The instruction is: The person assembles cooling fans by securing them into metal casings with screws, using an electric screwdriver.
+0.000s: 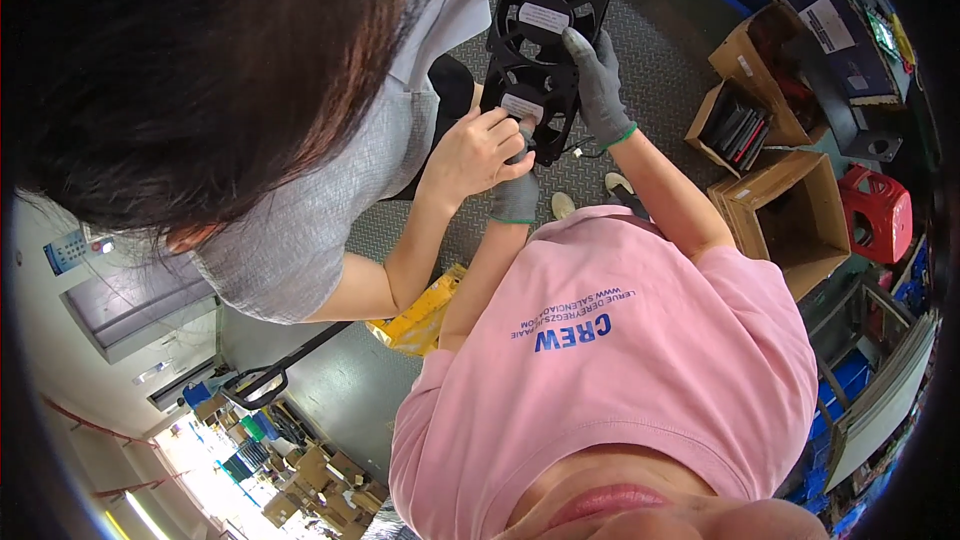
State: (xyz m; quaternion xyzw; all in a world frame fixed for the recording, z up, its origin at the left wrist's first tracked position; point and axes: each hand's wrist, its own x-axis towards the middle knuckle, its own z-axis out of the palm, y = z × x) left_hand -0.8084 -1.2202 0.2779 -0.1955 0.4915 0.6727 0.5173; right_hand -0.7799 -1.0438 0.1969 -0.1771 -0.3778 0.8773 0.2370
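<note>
Here, right hand [603, 95] grips fan [545, 16], fingers apparently behind

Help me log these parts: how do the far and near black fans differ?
The far fan shows nearly its whole label, the near fan only part of its own. The right hand overlaps the far fan with a gloved thumb, a co-worker's bare hand the near fan. Both are black with square frames.

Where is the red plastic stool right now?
In the head view, the red plastic stool is near the right edge, just right of an open cardboard box.
</note>
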